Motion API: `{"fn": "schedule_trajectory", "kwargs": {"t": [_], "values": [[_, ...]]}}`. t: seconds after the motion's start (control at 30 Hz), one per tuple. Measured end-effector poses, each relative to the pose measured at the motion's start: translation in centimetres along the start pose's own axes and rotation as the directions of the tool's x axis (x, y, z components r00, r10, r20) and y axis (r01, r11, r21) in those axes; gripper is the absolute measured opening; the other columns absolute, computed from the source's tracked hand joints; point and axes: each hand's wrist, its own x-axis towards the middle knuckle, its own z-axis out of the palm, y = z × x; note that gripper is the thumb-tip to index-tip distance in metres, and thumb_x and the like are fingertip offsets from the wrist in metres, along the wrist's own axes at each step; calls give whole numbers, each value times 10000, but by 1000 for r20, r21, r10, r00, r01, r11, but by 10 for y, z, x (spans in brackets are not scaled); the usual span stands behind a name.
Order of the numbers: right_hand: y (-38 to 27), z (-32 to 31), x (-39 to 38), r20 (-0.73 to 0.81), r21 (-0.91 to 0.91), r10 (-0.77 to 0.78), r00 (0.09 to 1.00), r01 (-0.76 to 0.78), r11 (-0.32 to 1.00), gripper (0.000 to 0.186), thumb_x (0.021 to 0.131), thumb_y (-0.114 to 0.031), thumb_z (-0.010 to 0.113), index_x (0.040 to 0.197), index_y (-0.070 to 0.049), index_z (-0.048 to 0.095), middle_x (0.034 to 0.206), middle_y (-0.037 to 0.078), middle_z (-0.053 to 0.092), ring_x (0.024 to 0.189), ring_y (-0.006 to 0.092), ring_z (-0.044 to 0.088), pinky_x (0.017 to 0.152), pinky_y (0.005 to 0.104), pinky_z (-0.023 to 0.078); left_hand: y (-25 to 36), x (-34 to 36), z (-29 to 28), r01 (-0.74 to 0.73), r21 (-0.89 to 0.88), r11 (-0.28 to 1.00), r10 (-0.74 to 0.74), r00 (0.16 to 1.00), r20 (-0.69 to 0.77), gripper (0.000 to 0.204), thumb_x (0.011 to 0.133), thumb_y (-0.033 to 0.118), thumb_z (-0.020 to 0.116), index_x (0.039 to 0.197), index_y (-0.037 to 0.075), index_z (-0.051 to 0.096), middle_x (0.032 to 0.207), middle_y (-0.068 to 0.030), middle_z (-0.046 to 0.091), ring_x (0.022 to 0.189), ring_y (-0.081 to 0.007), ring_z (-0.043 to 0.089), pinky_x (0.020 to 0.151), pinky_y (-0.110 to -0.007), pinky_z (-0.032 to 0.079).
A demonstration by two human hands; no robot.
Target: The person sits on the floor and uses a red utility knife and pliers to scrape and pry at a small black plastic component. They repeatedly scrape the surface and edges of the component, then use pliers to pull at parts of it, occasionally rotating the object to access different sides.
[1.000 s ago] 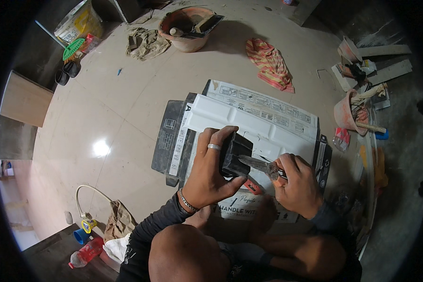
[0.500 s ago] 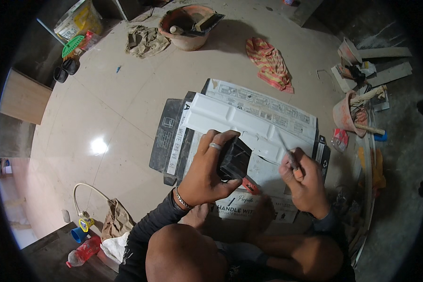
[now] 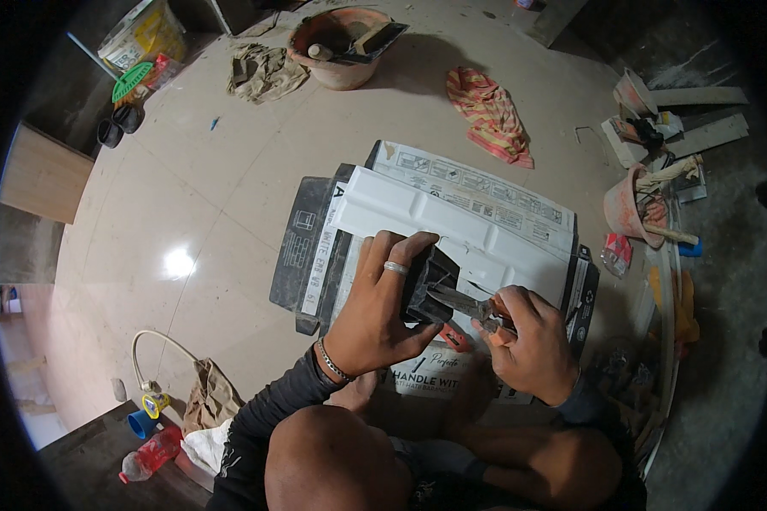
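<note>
The grip of the left hand (image 3: 371,308) is clamped on a black, hollow, box-like piece with straight dark walls (image 3: 439,271), fingers spread wide across its far edge and thumb along its near one; the piece lies just right of that palm, raised above the floor, its longer side running roughly from far to near and its open hollow turned partly toward the right hand (image 3: 533,347); what it is made of cannot be told for sure.

The grip of the right hand is closed round the orange handle of a long, tapering, grey metal tool (image 3: 458,301); the tool's long axis runs from the near right toward the left and slightly far, so it crosses the piece's longer side; its tip stands over the hollow, yet whether it touches an inner wall or the bottom cannot be told; the left hand is the nearer to the piece, wrapped about it, while the right keeps apart from it by the tool's length.

Under and beyond both hands lie a white, ridged, moulded panel (image 3: 460,228) and flattened black-and-white printed cardboard (image 3: 296,243), spread on the beige tiled floor (image 3: 204,183); a flat red hand tool with a dark part (image 3: 454,337) lies on the near side of the panel, between the hands; a crumpled red-and-yellow striped cloth (image 3: 490,115) lies well apart, on the far side.
</note>
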Motion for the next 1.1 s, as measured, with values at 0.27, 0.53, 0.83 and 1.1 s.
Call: {"fn": "schedule_trajectory", "kwargs": {"t": [0.27, 0.53, 0.83, 1.1], "values": [[-6, -3, -1, 17, -48, 6, 1000, -5, 999, 247, 849, -6, 703, 1063, 48, 593, 982, 277, 686, 896, 494, 689, 787, 510, 564, -1, -2, -1, -37, 16, 999, 37, 999, 4, 1000, 615, 104, 898, 1522, 36, 483, 1257, -210, 517, 1178, -408, 579, 1026, -485, 530], [-4, 1, -2, 125, 50, 81, 989, -88, 995, 166, 908, -47, 717, 998, 38, 606, 865, 245, 690, 823, 488, 685, 741, 487, 547, -3, -3, 0, -59, 17, 998, 59, 998, 18, 987, 639, 69, 907, 1525, 25, 475, 1272, -201, 511, 1188, -412, 570, 1045, -475, 505], [-6, -9, 2, 3, 172, 141, 990, -140, 975, 256, 989, -199, 742, 982, 24, 616, 838, 219, 692, 754, 417, 711, 709, 473, 542, -6, -2, 5, -23, -109, 994, 24, 1000, 9, 946, 648, 99, 879, 1509, 15, 496, 1252, -189, 555, 1172, -376, 598, 1053, -452, 502], [9, 0, -3, -85, 60, 24, 996, -19, 998, 260, 902, -100, 789, 1031, 42, 613, 934, 221, 671, 787, 389, 667, 737, 435, 535, -19, -3, 11, 1, -243, 970, -35, 990, -139, 934, 655, 132, 872, 1484, -33, 473, 1321, -183, 597, 1249, -310, 623, 1112, -419, 482]]}}
